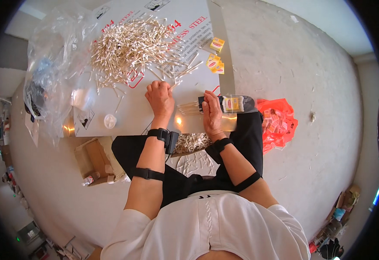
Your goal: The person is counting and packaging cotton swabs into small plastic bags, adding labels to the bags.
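Note:
A large heap of cotton swabs [131, 47] lies on the film-covered metal sheet [144, 117], with loose swabs scattered at its near right. My left hand [159, 99] is at the heap's near edge, fingers drawn together on a cotton swab [176, 84] by the fingertips. To its right, my right hand [212, 113] grips a flat pack of cotton swabs [239, 104], thumb on the left part. The pack has a clear sleeve, a black strip and a yellow label. A row of bare swabs [188, 108] sticks out left of it. My right palm's underside is hidden.
Small yellow cards [215, 64] lie at the sheet's right edge. A round white container [109, 121] stands near its front left. Clear plastic bags [57, 65] hang over the left side. A red bag [278, 123] is at right, a cardboard box [96, 162] below left. More swabs [191, 143] are over my lap.

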{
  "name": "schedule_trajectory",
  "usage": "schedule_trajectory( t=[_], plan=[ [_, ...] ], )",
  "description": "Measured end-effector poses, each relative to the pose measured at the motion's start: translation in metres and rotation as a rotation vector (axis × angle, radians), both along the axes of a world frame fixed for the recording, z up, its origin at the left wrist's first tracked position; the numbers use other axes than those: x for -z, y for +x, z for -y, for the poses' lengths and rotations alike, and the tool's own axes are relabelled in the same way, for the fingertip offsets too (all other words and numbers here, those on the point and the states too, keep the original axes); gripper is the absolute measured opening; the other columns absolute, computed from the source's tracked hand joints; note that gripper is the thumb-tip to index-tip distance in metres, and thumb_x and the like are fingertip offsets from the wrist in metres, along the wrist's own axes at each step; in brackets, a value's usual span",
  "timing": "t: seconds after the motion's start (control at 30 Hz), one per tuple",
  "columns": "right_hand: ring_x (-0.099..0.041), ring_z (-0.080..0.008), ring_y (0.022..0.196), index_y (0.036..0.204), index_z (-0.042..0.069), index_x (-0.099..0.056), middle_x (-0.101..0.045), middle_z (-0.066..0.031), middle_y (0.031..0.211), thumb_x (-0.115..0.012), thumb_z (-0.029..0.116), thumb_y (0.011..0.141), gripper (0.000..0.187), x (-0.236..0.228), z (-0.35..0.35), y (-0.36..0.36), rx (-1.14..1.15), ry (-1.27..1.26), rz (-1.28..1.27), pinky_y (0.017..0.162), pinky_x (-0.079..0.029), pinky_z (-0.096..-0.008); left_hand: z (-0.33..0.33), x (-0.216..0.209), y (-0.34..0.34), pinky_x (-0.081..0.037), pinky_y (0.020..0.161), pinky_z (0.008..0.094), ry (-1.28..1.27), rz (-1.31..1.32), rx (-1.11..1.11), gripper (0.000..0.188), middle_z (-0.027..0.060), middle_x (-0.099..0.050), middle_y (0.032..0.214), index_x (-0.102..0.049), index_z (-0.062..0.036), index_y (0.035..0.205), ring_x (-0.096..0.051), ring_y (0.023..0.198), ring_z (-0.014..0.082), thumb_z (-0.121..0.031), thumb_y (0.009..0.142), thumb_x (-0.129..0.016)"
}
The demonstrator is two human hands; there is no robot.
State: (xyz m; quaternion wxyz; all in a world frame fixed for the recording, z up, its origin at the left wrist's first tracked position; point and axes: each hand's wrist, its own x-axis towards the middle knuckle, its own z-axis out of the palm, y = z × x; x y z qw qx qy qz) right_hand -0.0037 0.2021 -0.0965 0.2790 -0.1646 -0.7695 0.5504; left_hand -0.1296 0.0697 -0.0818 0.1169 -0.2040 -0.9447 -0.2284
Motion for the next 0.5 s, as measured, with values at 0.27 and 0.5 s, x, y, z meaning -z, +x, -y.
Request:
schedule_trajectory(
  t=[0.27,0.5],
  plan=[
    [-0.057,-0.0347,0.111,0.119,-0.003,-0.054,-0.055,-0.0209,0.125,-0.05,0.003,0.097,0.024,0.001,-0.007,0.0,0.017,0.029,-0.057,0.096,-0.047,-0.0369,-0.014,-0.006,0.045,-0.039,0.087,0.0452,0.104,-0.002,0.233,0.017,0.0061,-0.055,0.098,-0.06,-0.0101,0.089,-0.051,0.1,0.0298,-0.004,0.075,-0.069],
    [-0.057,-0.0334,0.11,0.12,-0.002,-0.054,-0.055,-0.0192,0.124,-0.052,0.002,0.097,0.023,0.002,-0.006,-0.001,0.024,-0.008,-0.064,0.094,-0.048,-0.0355,-0.019,-0.005,0.014,-0.042,0.081,0.0485,0.156,-0.068,0.007,0.017,0.0093,-0.059,0.098,-0.062,-0.0085,0.087,-0.053,0.098,0.0326,-0.017,0.078,-0.073]
  ],
)
